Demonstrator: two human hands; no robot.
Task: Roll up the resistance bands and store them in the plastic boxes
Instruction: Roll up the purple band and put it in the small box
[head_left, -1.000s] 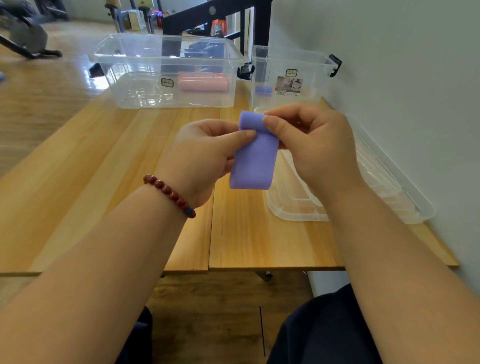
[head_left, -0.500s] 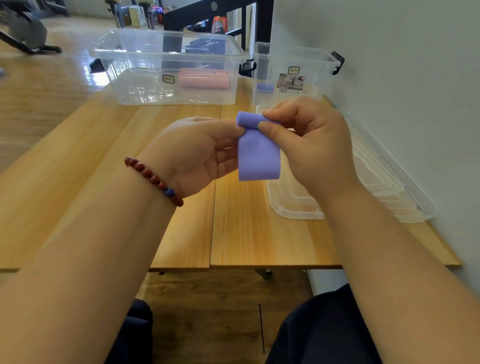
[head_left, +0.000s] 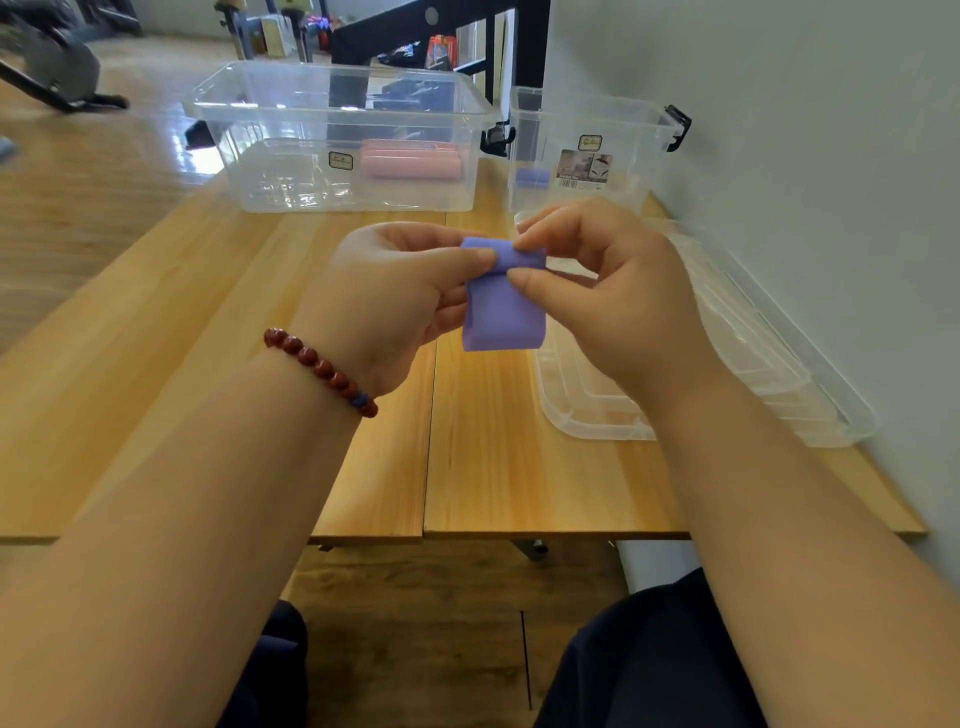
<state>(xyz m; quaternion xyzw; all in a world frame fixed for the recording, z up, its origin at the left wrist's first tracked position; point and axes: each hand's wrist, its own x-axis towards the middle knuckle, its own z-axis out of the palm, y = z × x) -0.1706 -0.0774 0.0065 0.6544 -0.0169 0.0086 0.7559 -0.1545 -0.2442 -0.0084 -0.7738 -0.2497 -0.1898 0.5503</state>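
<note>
With a pink roll (head_left: 410, 165) and a purple roll (head_left: 532, 176) boxed, my left hand (head_left: 389, 306) and right hand (head_left: 613, 296) pinch a half-rolled purple band (head_left: 503, 312).

Nothing is legible: the dark label (head_left: 341, 160) on the large box (head_left: 270, 171) at eleven o'clock and the barcode sticker (head_left: 584, 166) on the small box (head_left: 641, 150) at one o'clock are both blurred.

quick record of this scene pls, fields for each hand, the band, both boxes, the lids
left hand: pinches the top of the purple band
right hand: pinches the same top end
purple band: held above the table, top curled over, rest hanging
large box: open, pink rolls inside
small box: open, purple roll inside
lids: on the table by the wall
</note>
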